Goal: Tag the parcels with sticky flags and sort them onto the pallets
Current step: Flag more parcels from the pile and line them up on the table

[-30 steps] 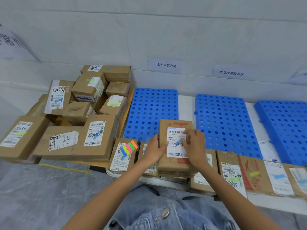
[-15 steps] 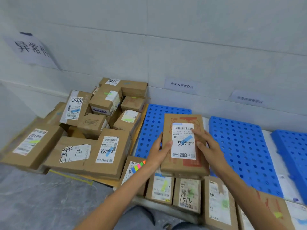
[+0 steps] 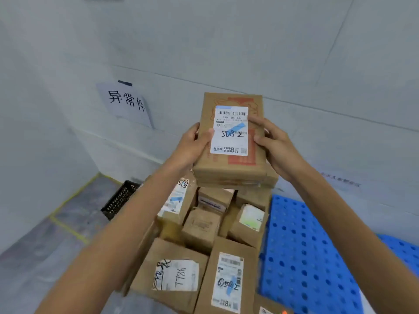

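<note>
A flat brown parcel (image 3: 229,164) with a white label marked 5082 and a blue sticky flag (image 3: 235,128) is held up above the pile of parcels. My left hand (image 3: 192,148) grips its left edge with the thumb on the label. My right hand (image 3: 275,143) grips its right edge, fingers on the top face. Below lies the heap of cardboard parcels (image 3: 201,227), among them one labelled 7786 (image 3: 175,277) and one with a blue flag on its label (image 3: 227,284).
A blue perforated pallet (image 3: 301,252) lies to the right of the heap, with a second blue pallet (image 3: 405,248) further right. A black crate (image 3: 120,198) stands by the wall at the left. A paper sign (image 3: 127,103) hangs on the wall. Yellow tape (image 3: 68,227) marks the grey floor.
Both hands have lifted the 5082 parcel off the row of parcels and carried it up and left, over the heap. The view has swung left toward the corner.
</note>
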A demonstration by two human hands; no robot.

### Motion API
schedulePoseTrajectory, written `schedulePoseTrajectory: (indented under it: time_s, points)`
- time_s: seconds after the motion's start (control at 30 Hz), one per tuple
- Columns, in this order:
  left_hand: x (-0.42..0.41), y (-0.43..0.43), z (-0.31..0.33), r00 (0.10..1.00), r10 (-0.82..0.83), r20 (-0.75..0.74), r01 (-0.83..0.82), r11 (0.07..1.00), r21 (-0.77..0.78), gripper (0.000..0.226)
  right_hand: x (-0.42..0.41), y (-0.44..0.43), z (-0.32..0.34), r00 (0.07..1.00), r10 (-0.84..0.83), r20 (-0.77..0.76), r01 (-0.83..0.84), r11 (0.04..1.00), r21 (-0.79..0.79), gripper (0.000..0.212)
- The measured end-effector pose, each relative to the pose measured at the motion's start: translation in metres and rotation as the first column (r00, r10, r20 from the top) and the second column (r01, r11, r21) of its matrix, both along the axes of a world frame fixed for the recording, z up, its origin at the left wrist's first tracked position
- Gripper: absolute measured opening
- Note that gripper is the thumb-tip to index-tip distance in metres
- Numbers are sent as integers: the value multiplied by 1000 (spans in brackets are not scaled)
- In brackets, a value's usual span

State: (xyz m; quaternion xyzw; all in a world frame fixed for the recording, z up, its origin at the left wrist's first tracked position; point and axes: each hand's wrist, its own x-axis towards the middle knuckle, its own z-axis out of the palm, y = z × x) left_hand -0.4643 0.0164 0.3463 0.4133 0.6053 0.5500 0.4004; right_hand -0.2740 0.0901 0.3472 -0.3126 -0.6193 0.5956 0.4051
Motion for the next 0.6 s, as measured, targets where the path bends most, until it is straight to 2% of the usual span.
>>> schedulePoseTrajectory:
  time_s: [0.23,0.4,0.5,0.6]
  points:
    - [-192,83,-6,996,90,7,-88,983,-163,43,-196,76,-24,998,52,-36,-57,989,-135,54]
    - [-277,134,-55,998,26,-49,-37,967,-251,41,-279,125,-87,989,18,148,1,992,-126,54]
    - [-301,157,-103,999,-21,-36,8,949,-316,39,-304,139,-122,962,-5,274,48,988,-149,55]
    - [-312,173,-151,1000,16,-19,-22,938,-345,36,-318,146,-150,944,-15,330,85,976,-199,52]
